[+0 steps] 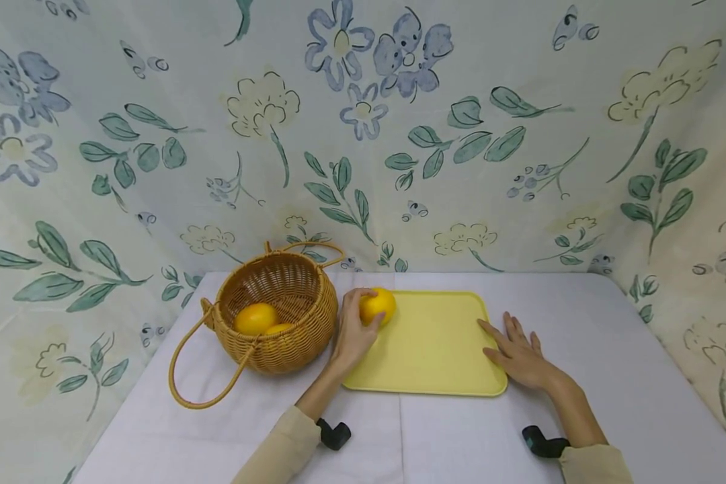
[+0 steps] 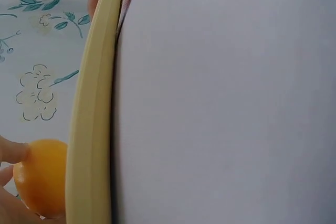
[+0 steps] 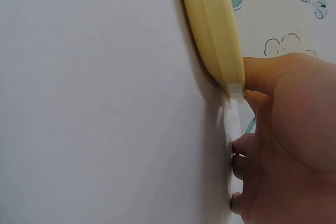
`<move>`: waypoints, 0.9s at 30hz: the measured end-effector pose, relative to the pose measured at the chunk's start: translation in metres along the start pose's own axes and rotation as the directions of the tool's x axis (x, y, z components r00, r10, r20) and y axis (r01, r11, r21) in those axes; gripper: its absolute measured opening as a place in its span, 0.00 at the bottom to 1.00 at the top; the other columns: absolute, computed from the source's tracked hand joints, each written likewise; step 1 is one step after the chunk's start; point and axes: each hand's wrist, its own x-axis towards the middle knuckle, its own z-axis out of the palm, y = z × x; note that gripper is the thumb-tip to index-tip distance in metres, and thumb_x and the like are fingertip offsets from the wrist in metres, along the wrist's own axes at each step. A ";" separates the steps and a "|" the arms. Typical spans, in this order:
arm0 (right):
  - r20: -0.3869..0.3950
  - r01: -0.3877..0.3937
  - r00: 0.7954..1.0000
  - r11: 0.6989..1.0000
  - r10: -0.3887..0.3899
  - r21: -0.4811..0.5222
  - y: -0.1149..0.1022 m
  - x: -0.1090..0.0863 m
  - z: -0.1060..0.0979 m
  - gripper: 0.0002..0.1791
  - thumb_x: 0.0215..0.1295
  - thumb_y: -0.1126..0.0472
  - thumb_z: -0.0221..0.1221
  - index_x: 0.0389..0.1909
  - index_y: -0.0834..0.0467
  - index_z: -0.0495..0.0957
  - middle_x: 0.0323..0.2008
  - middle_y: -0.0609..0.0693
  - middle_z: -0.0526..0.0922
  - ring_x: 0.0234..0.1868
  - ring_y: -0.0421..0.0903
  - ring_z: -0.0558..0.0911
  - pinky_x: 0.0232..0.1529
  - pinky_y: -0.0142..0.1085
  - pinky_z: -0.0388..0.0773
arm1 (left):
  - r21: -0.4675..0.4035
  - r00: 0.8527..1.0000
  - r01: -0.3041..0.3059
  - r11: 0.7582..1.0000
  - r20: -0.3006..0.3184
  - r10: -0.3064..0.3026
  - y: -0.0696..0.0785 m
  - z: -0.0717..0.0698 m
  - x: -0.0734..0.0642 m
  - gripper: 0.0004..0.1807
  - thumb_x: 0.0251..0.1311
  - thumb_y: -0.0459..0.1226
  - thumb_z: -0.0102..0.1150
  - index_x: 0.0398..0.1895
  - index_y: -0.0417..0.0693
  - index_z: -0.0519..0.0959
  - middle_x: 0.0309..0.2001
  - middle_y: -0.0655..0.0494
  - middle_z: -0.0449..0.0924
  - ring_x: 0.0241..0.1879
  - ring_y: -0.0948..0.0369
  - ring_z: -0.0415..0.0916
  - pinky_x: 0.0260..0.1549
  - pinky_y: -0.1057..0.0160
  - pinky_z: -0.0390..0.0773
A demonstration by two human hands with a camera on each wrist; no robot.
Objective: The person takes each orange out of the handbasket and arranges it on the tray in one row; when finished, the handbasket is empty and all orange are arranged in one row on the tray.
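My left hand (image 1: 354, 334) holds an orange (image 1: 378, 306) between thumb and fingers over the back left corner of a yellow tray (image 1: 435, 346). In the left wrist view the same orange (image 2: 43, 177) shows beyond the tray's side wall (image 2: 92, 103), partly hidden by it. At the tray's right edge lies my right hand (image 1: 518, 356), fingers spread and thumb at the rim. The right wrist view shows that thumb (image 3: 260, 74) against the tray's corner (image 3: 218, 30), with the other fingertips down on the white cloth.
Left of the tray, a woven basket (image 1: 287, 356) leans toward me with two oranges visible inside, one orange (image 1: 256, 318) in front of another (image 1: 278, 329). Its looped handles (image 1: 187, 403) stick out at front and back. A floral curtain (image 1: 363, 168) hangs behind the white-covered table (image 1: 581, 323).
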 end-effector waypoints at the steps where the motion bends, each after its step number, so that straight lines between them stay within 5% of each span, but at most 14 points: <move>1: 0.001 0.000 1.000 1.000 0.000 0.001 0.000 0.000 0.000 0.38 0.78 0.44 0.52 0.80 0.60 0.55 0.79 0.78 0.30 0.79 0.76 0.28 0.70 0.75 0.16 | 0.020 1.000 -0.008 1.000 0.005 0.008 0.001 0.000 0.000 0.24 0.62 0.33 0.70 0.61 0.55 0.77 0.67 0.46 0.71 0.69 0.46 0.71 0.72 0.42 0.68; 12: 0.001 0.000 1.000 1.000 0.000 -0.001 -0.001 -0.001 0.000 0.38 0.79 0.45 0.51 0.80 0.60 0.55 0.79 0.78 0.30 0.79 0.77 0.29 0.70 0.75 0.17 | 0.153 0.996 -0.003 0.988 0.086 -0.010 0.010 -0.005 -0.001 0.29 0.64 0.35 0.68 0.69 0.57 0.77 0.71 0.38 0.67 0.70 0.39 0.68 0.68 0.36 0.71; 22: 0.001 -0.008 1.000 1.000 0.008 -0.008 0.001 -0.001 0.001 0.38 0.79 0.44 0.51 0.80 0.60 0.55 0.79 0.78 0.30 0.79 0.76 0.29 0.70 0.74 0.16 | 0.267 0.996 -0.012 0.964 -0.078 0.034 0.006 0.008 0.008 0.29 0.64 0.35 0.68 0.69 0.53 0.75 0.70 0.35 0.65 0.65 0.40 0.70 0.67 0.41 0.73; 27: -0.001 -0.005 1.000 1.000 0.005 -0.005 0.002 0.000 0.001 0.39 0.78 0.44 0.51 0.80 0.59 0.55 0.79 0.78 0.30 0.79 0.76 0.28 0.70 0.74 0.16 | 0.271 0.994 -0.002 0.963 -0.108 0.033 0.007 0.013 0.012 0.28 0.66 0.33 0.66 0.69 0.48 0.73 0.68 0.33 0.63 0.64 0.40 0.68 0.64 0.41 0.75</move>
